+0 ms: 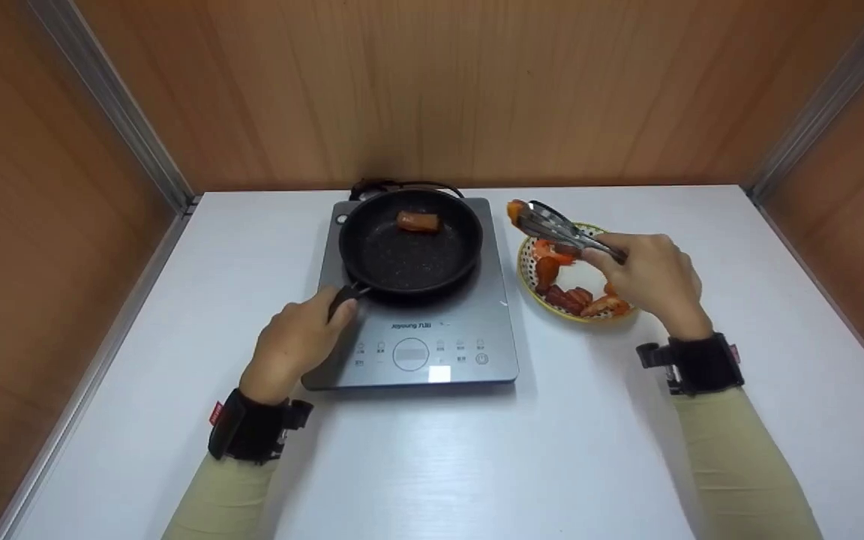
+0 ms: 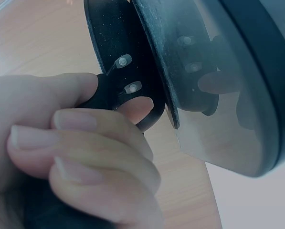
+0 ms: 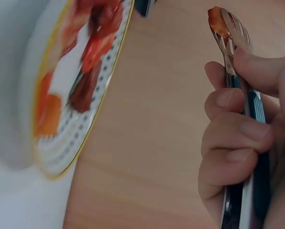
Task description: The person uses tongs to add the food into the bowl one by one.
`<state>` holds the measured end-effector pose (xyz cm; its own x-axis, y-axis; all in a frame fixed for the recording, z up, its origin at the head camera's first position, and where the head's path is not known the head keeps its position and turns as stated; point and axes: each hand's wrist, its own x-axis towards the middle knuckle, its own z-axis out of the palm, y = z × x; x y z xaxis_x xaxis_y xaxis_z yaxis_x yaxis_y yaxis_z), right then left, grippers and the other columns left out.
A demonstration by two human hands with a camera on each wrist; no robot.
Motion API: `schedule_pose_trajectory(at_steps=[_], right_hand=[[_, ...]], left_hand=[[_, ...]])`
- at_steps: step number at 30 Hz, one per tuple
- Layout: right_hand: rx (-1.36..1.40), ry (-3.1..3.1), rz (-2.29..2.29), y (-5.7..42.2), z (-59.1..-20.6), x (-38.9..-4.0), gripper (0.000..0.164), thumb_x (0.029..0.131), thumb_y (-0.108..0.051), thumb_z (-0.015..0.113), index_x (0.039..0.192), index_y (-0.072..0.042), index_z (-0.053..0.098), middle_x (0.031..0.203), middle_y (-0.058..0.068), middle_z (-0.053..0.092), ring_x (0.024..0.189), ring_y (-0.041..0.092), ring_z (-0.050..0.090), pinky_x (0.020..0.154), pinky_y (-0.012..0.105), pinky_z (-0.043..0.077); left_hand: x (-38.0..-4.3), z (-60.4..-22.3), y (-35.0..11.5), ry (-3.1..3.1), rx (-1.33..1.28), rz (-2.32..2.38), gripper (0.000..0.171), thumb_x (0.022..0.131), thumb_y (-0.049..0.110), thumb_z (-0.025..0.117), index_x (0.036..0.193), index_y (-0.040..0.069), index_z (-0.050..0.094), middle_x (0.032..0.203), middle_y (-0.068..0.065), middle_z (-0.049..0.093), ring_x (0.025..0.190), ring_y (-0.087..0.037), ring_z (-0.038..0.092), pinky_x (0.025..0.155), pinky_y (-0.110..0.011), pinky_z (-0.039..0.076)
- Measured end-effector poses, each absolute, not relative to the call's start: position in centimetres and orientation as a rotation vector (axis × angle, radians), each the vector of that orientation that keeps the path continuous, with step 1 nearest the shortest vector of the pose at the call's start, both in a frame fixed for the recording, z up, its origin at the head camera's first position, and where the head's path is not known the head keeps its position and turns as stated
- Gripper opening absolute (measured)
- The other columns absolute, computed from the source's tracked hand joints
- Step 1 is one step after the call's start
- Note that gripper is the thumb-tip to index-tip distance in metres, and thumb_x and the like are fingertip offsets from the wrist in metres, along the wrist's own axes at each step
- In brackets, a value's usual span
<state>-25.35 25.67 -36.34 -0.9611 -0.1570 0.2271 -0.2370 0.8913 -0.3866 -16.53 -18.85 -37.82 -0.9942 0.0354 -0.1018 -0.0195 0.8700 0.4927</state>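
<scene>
My left hand (image 1: 295, 337) grips the black handle (image 1: 345, 297) of a frying pan (image 1: 409, 259), fingers curled round it in the left wrist view. One browned piece of sausage (image 1: 418, 222) lies toward the back of the pan. In my right hand (image 1: 651, 276) I hold metal tongs (image 1: 552, 225), their tips pinching an orange-brown piece of food (image 1: 516, 213). In the right wrist view, fingers (image 3: 235, 133) wrap the tongs' dark handles. Below the tongs sits a bowl (image 1: 535, 294) with a yellow rim and dotted wall, holding several reddish and orange food pieces (image 1: 568, 300).
The pan stands on a grey induction cooker (image 1: 447, 330) with a touch panel at its front. A black cord (image 1: 424, 184) runs behind it. Wooden panels (image 1: 439, 90) enclose the white table (image 1: 432, 465) at the back and sides.
</scene>
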Motion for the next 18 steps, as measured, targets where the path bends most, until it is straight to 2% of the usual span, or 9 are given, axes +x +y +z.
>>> schedule_pose_trajectory(at_steps=[3, 6, 14, 18], right_hand=[[0.373, -2.854, 0.597, 23.2, -35.7, -26.0, 0.035, 0.103, -0.050, 0.068, 0.127, -0.026, 0.078, 0.076, 0.003, 0.061, 0.066, 0.024, 0.050, 0.052, 0.037, 0.032], [0.431, -2.836, 0.555, 20.9, -35.1, -26.7, 0.031, 0.103, -0.048, 0.069, 0.123, -0.028, 0.080, 0.073, 0.000, 0.058, 0.067, 0.023, 0.050, 0.053, 0.037, 0.031], [0.497, -2.842, 0.438, 15.6, -34.8, -28.1, 0.026, 0.102, -0.052, 0.068, 0.096, -0.028, 0.077, 0.078, 0.002, 0.063, 0.074, 0.028, 0.060, 0.059, 0.047, 0.043], [0.503, -2.876, 0.440, 13.6, -35.0, -28.7, 0.027, 0.102, -0.052, 0.067, 0.098, -0.027, 0.077, 0.082, 0.003, 0.064, 0.077, 0.028, 0.061, 0.061, 0.046, 0.044]], left_hand=[[-16.5, -37.8, -18.8, 2.925, 0.014, 0.779, 0.039, 0.114, 0.046, 0.045, 0.126, 0.011, 0.057, 0.109, -0.022, 0.070, 0.085, -0.033, 0.063, 0.067, -0.045, 0.047], [-16.5, -37.7, -18.7, 2.929, 0.019, 0.781, 0.039, 0.114, 0.046, 0.045, 0.126, 0.011, 0.057, 0.108, -0.022, 0.070, 0.085, -0.033, 0.063, 0.067, -0.045, 0.047], [-16.4, -37.6, -18.9, 2.939, 0.030, 0.774, 0.039, 0.114, 0.045, 0.046, 0.126, 0.010, 0.059, 0.101, -0.019, 0.070, 0.081, -0.031, 0.062, 0.064, -0.043, 0.045], [-16.3, -37.7, -18.9, 2.936, 0.030, 0.782, 0.039, 0.114, 0.044, 0.046, 0.126, 0.009, 0.059, 0.102, -0.019, 0.070, 0.082, -0.031, 0.062, 0.064, -0.043, 0.045]])
